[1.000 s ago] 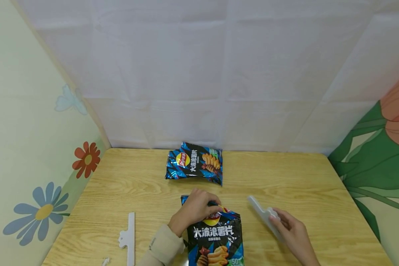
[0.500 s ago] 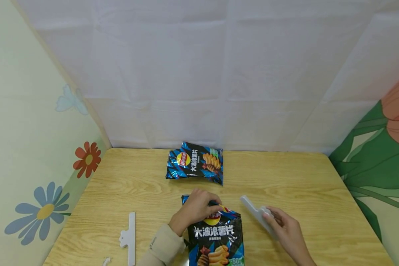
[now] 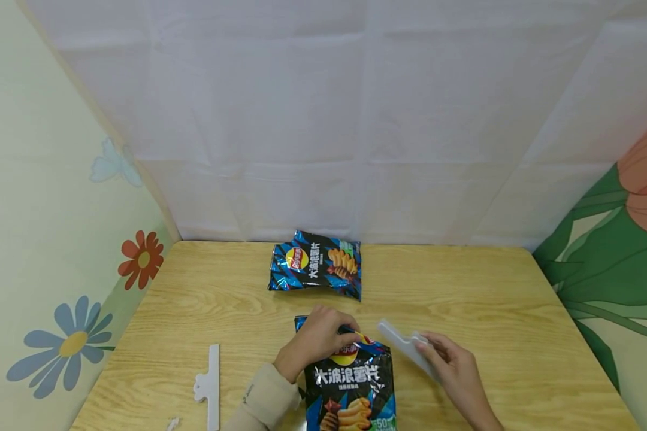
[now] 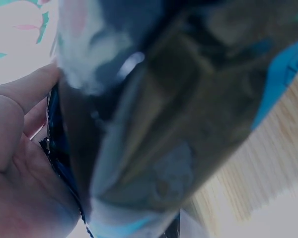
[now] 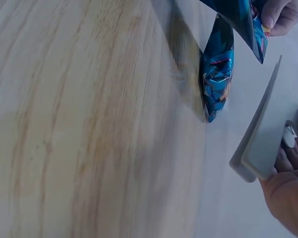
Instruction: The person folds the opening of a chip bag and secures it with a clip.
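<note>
Partway along, I'd judge: your left hand (image 3: pixel 320 336) grips the front bag (image 3: pixel 350 386) by its top, which looks gathered or folded under your fingers, so that much seems done. The bag stands at the table's (image 3: pixel 490 293) near side, straight ahead of you. Your right hand (image 3: pixel 453 365) pinches the held clip (image 5: pixel 268 139), its two bars apart; it is near the bag's upper corner but not on it, so fastening seems left to do. A second clip (image 3: pixel 213 383) lies unused to your left, and the back bag (image 3: pixel 315 263) shows no clip either.
</note>
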`<state>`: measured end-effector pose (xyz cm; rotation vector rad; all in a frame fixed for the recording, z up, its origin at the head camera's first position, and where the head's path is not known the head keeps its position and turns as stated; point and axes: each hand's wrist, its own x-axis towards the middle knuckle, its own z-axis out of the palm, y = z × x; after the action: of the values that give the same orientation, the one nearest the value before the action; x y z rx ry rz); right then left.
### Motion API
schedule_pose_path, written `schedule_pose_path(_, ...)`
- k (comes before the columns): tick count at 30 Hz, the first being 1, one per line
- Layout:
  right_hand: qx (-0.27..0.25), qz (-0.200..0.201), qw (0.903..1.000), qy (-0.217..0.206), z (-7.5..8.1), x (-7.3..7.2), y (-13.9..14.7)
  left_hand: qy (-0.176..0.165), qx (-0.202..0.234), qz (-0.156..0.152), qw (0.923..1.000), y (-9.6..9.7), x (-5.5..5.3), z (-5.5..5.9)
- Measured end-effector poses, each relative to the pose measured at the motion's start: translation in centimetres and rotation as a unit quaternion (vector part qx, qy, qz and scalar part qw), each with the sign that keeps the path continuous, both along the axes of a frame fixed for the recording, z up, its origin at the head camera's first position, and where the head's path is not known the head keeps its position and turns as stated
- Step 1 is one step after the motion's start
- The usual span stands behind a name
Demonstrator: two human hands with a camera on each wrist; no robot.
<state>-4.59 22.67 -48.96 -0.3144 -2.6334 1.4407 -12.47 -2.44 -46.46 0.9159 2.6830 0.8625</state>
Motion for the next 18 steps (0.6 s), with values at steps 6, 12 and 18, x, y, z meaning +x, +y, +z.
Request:
schedule_pose_path(6, 0.006, 0.006, 1.0, 0.003, -0.04, -0.19, -0.27, -0.004, -0.003, 0.004, 1.0, 0.04, -0.04, -0.03)
schedule_pose_path(12, 0.014, 0.009, 0.9995, 0.027, -0.31, -0.39, -0.39, -0.008, -0.003, 0.005, 0.9999, 0.02, -0.08, -0.06)
schedule_pose_path(18, 0.018, 0.024, 0.998, 0.055, -0.69, -0.52, -0.53, -0.011, -0.001, 0.005, 0.9999, 0.02, -0.12, -0.09)
